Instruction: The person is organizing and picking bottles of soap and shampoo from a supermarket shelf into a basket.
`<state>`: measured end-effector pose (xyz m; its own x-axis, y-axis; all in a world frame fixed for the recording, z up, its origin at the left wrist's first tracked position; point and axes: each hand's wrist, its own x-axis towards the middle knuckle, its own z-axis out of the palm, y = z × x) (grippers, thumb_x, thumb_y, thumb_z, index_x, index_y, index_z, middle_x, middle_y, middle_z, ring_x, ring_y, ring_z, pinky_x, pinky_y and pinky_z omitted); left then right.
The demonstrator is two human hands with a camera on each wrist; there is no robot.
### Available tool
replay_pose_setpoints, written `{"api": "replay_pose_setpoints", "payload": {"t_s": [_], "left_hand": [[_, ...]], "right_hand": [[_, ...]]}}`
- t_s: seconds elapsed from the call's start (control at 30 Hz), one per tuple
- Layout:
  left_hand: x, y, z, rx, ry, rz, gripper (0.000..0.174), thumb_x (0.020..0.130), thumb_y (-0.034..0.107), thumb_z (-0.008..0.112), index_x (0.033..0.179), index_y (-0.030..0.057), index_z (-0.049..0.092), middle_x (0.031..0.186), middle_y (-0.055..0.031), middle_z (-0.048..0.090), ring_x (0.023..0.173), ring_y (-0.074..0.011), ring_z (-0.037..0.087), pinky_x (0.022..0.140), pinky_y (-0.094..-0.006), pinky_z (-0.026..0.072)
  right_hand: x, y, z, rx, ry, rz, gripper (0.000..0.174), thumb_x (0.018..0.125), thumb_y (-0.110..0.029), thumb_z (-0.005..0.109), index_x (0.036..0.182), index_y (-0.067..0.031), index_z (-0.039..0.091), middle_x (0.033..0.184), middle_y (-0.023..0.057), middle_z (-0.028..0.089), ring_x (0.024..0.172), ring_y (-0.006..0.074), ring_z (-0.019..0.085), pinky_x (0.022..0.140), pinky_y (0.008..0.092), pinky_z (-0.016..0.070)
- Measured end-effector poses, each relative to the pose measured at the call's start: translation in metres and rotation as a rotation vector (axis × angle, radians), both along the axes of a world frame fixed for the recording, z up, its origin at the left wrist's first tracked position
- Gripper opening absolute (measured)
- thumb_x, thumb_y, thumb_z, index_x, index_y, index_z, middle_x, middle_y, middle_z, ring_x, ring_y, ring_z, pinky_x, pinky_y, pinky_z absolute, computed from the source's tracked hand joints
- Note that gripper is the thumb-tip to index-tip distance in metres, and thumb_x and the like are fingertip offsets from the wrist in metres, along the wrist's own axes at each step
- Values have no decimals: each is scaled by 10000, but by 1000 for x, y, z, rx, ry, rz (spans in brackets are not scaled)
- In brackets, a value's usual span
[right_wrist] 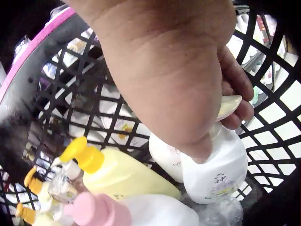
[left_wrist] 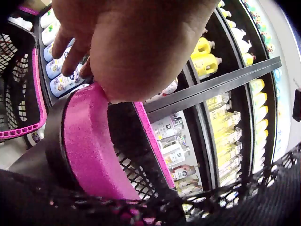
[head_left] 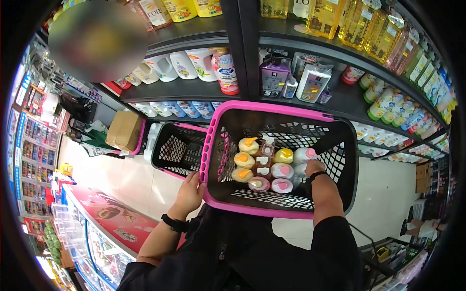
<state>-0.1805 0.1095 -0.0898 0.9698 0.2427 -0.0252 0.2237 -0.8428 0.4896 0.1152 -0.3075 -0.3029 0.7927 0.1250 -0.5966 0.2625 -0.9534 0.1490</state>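
Inside the large black basket with the pink rim (head_left: 209,145), my right hand (head_left: 314,168) grips a white pump bottle (right_wrist: 214,172) by its top. The right wrist view shows the fingers of my right hand (right_wrist: 164,70) curled round its pale yellow pump head (right_wrist: 229,107). Beside it lie a yellow bottle with a yellow pump (right_wrist: 129,174) and a white bottle with a pink pump (right_wrist: 160,210). My left hand (head_left: 189,194) rests against the basket's left rim; in the left wrist view the palm of my left hand (left_wrist: 141,47) touches the pink edge (left_wrist: 91,136), fingers fairly straight.
Several pump bottles (head_left: 244,160) stand in the basket's left and middle part. A smaller black basket (head_left: 177,145) is on the left, a cardboard box (head_left: 124,131) beyond it. Shelves (head_left: 189,36) of bottles rise ahead; a red display counter (head_left: 114,213) is at lower left.
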Motion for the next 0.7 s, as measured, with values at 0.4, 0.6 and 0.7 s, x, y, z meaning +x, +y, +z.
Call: {"api": "replay_pose_setpoints", "payload": {"t_s": [0.4, 0.6, 0.7], "left_hand": [[95, 5, 42, -52, -250, -363, 732, 781, 180, 755, 1419, 18, 436, 1393, -260, 477, 1283, -443, 476, 1082, -485, 407], [142, 16, 90, -258, -319, -691, 846, 732, 185, 819, 1452, 25, 405, 1435, -242, 453, 1332, -412, 460, 1113, -444, 392], [154, 44, 101, -421, -360, -775, 850, 705, 221, 837, 1430, 25, 438, 1350, -224, 544, 1264, -409, 520, 1059, -458, 433]], "right_hand": [[-30, 69, 259, 280, -417, 428, 233, 697, -269, 645, 803, -79, 730, 799, 145, 719, 773, 341, 707, 708, 458, 563], [-90, 167, 406, 499, -617, 364, 278, 747, -304, 710, 761, -38, 628, 734, 195, 654, 717, 384, 663, 634, 477, 514], [-120, 225, 453, 646, -577, 300, 282, 741, -274, 758, 781, -28, 625, 732, 191, 642, 708, 380, 654, 612, 446, 501]]}}
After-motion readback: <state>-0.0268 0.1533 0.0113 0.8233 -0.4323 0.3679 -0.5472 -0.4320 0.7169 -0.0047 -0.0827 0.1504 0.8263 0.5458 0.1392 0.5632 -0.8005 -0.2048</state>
